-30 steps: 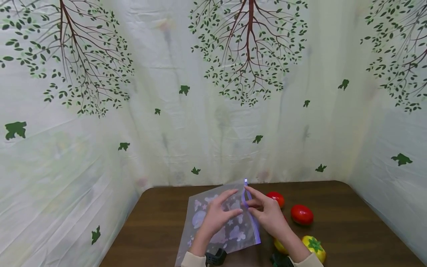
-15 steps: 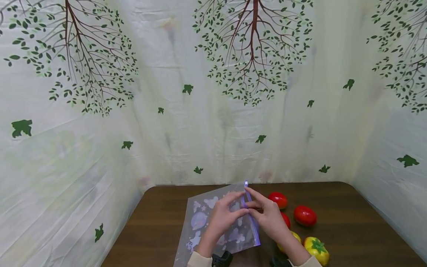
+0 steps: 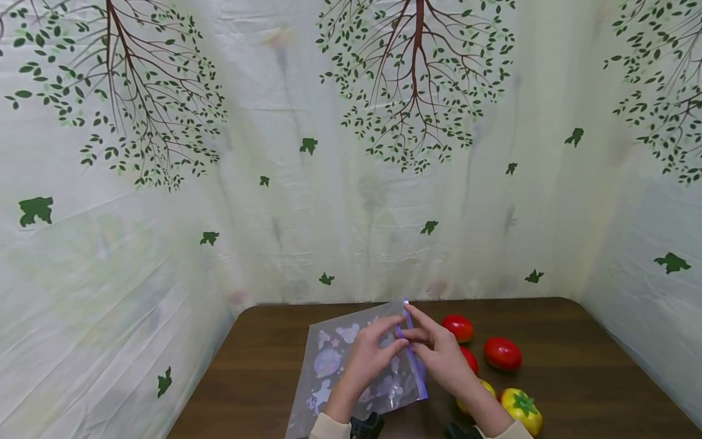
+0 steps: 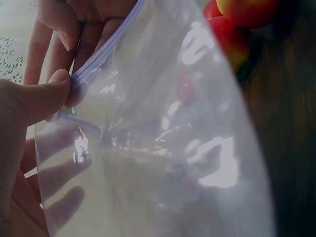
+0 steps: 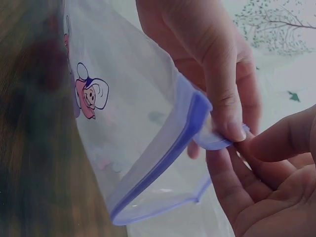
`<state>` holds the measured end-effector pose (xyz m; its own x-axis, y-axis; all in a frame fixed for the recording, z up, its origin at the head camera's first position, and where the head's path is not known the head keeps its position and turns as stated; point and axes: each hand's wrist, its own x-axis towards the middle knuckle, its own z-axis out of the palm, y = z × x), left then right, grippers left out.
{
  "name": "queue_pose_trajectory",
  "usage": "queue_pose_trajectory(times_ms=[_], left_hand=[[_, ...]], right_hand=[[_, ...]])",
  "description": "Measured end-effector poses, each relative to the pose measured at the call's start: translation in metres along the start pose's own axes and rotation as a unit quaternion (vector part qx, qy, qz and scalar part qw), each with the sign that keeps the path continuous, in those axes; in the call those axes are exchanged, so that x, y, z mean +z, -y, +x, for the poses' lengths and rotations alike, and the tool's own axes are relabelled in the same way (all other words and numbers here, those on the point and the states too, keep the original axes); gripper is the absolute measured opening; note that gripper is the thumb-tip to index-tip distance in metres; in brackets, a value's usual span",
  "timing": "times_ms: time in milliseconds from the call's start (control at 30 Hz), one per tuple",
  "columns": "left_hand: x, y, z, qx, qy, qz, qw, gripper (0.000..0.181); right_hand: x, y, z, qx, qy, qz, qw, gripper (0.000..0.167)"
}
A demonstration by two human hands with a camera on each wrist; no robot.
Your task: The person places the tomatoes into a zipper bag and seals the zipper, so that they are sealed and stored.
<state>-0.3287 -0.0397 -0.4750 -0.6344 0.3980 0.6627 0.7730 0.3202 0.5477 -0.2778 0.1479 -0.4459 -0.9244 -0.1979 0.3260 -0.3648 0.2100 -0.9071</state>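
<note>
A clear zip bag [image 3: 327, 364] with printed figures and a purple zip strip [image 5: 160, 160] is held tilted above the table. My left hand [image 3: 368, 355] pinches the bag at the strip, thumb in front and the other fingers behind the clear plastic, as the left wrist view shows. Close beside it, my right hand [image 3: 443, 356] pinches the strip's edge, its thumb near the left thumb. In the right wrist view the strip bulges apart near the fingertips, so the mouth gapes there. Part of the strip is hidden behind fingers.
Right of the bag, red tomatoes [image 3: 502, 354] and yellow pepper-like vegetables with green tops [image 3: 521, 410] lie on the brown wooden table [image 3: 581, 372]. My right forearm partly covers one yellow piece. A pale curtain [image 3: 362, 244] with printed trees and leaves surrounds the table.
My left hand has moved right, up to the zip strip and close to the right thumb. The right hand stays at the strip. The view has shifted slightly.
</note>
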Motion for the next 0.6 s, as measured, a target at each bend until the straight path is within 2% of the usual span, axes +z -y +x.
queue_pose_trajectory(times_ms=[300,400,600], left_hand=[[-0.001,0.003,-0.001,-0.018,-0.020,0.004,0.9996,0.029],[-0.003,0.002,-0.001,-0.045,-0.016,-0.008,0.9988,0.028],[-0.005,0.000,-0.001,-0.099,-0.014,-0.067,0.9927,0.025]], right_hand=[[0.002,0.000,0.000,0.026,0.003,-0.012,0.9996,0.073],[0.001,0.000,0.000,0.036,-0.001,-0.018,0.9992,0.071],[-0.009,0.000,0.001,0.045,-0.008,-0.036,0.9983,0.066]])
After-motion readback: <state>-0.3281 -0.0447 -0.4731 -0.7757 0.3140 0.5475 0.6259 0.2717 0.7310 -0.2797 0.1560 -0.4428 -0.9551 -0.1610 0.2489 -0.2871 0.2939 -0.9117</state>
